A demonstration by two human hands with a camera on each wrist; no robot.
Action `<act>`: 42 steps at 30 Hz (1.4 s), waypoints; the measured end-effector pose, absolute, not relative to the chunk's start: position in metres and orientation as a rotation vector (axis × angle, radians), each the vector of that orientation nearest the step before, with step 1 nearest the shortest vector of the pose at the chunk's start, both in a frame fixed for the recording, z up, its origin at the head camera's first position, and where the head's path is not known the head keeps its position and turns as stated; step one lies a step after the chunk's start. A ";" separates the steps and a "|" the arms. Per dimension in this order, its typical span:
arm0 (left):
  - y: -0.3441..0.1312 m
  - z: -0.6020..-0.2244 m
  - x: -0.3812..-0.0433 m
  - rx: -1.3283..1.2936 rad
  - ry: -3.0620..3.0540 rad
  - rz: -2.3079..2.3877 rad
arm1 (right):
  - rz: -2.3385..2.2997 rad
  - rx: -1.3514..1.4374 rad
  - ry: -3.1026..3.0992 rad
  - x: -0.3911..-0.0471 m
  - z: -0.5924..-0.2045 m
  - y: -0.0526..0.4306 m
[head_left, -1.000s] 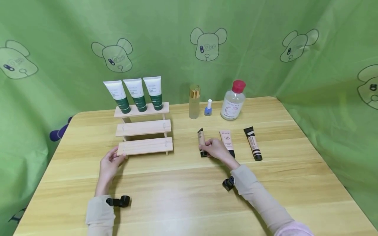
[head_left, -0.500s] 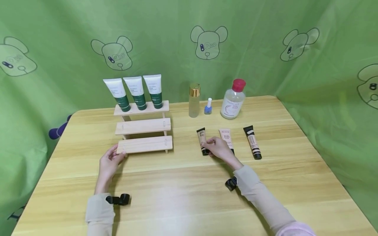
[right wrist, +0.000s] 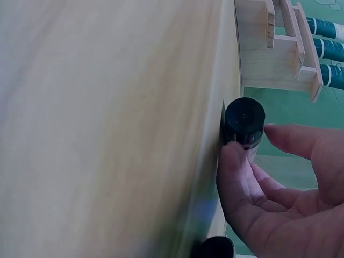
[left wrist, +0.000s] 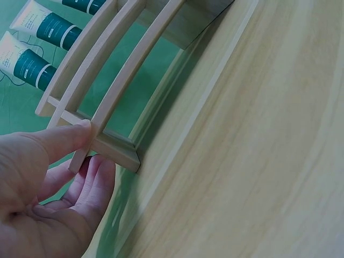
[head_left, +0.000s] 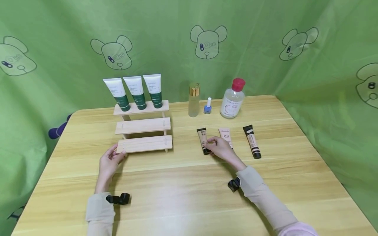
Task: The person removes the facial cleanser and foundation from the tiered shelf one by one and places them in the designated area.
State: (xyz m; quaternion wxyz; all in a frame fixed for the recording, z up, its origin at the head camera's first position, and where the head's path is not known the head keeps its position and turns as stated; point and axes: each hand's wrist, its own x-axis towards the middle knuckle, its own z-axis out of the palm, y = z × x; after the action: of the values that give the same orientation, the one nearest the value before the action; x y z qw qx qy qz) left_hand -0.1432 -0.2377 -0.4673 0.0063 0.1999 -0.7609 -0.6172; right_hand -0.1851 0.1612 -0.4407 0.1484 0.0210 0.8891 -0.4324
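Note:
My left hand (head_left: 108, 164) pinches the left end of the lowest step of a three-step wooden display rack (head_left: 144, 144). In the left wrist view the thumb lies over the board, with curled fingers beneath. My right hand (head_left: 220, 149) holds a small beige cosmetic tube (head_left: 202, 137) near its black cap (right wrist: 245, 119), thumb on one side and fingers on the other. The tube lies on the table, cap toward me. Just right of it, a pink BB cream tube (head_left: 225, 135) is partly hidden by the right hand. Another black-ended tube (head_left: 252, 142) lies farther right.
Three white-and-green squeeze tubes (head_left: 137, 93) stand on the rack's top step. Behind the small tubes stand a gold-capped bottle (head_left: 193, 103), a blue nail polish bottle (head_left: 207, 108) and a red-capped bottle (head_left: 231, 105). A green curtain (head_left: 165, 49) surrounds the wooden table (head_left: 177, 196).
My right hand has turned the beige tube so more of its front faces up, its cap end shifting slightly right and away from me. The left hand stays on the rack.

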 end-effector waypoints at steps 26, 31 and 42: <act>-0.238 -0.468 -0.143 0.609 -2.365 -1.948 | -1.277 -0.134 2.726 -0.197 -0.433 0.146; -0.237 -0.467 -0.142 0.609 -2.354 -1.959 | -1.356 -0.238 2.738 -0.204 -0.433 0.132; -0.237 -0.467 -0.142 0.599 -2.348 -1.963 | -1.444 -0.397 2.750 -0.220 -0.423 0.102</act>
State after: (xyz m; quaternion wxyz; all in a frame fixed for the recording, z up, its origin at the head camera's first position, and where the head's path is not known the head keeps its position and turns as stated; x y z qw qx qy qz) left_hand -0.1424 -0.2371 -0.4671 0.0116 0.1921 -0.7530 -0.6293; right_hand -0.2196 0.1017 -0.4234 0.0052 -0.1268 0.8782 -0.4611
